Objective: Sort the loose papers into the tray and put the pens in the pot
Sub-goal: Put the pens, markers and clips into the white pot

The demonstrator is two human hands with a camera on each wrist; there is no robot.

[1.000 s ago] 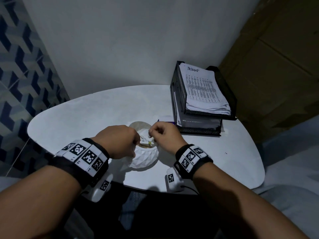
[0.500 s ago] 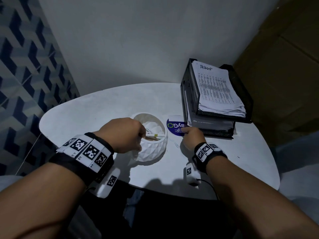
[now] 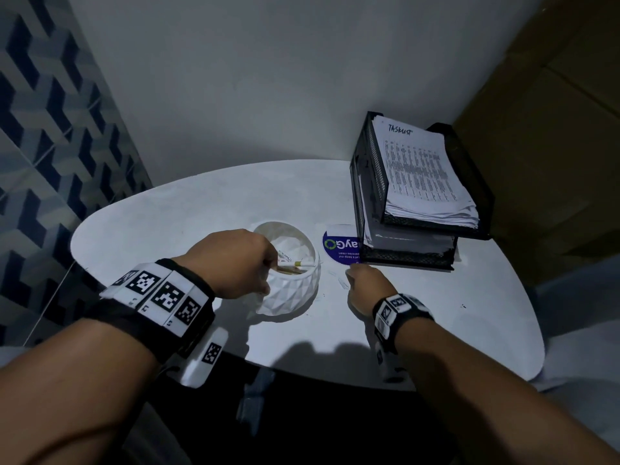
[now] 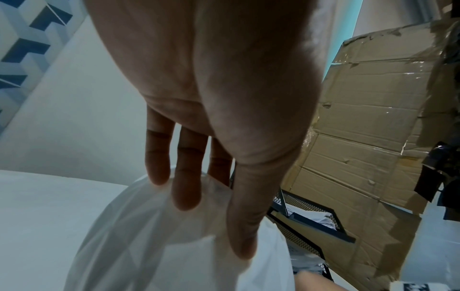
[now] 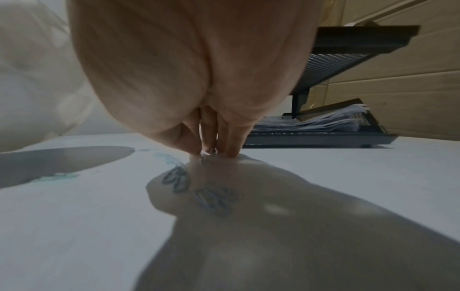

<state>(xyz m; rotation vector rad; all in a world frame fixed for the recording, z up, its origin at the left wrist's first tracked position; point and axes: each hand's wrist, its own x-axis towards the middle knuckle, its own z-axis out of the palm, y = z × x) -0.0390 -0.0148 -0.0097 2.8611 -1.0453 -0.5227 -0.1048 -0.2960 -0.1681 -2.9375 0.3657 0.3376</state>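
The right hand (image 3: 364, 290) has left the faceted white pot (image 3: 290, 297) and now presses bunched fingertips on the worktop (image 3: 469, 313) by two paper clips (image 5: 199, 189) (grip contents unclear). The left hand (image 3: 231, 263) clasps the pot's rim; pens (image 3: 297, 264) lie inside.

Black metal mesh tray (image 3: 369, 182), faceted white pot (image 3: 292, 297), glossy tabletop (image 5: 348, 177)

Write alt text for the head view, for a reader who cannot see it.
A left hand holds the rim of a white pot with pens lying in it, while the right hand touches its fingers to the white table. Behind sits a black two-tier tray full of papers, with a blue sticker beside it.
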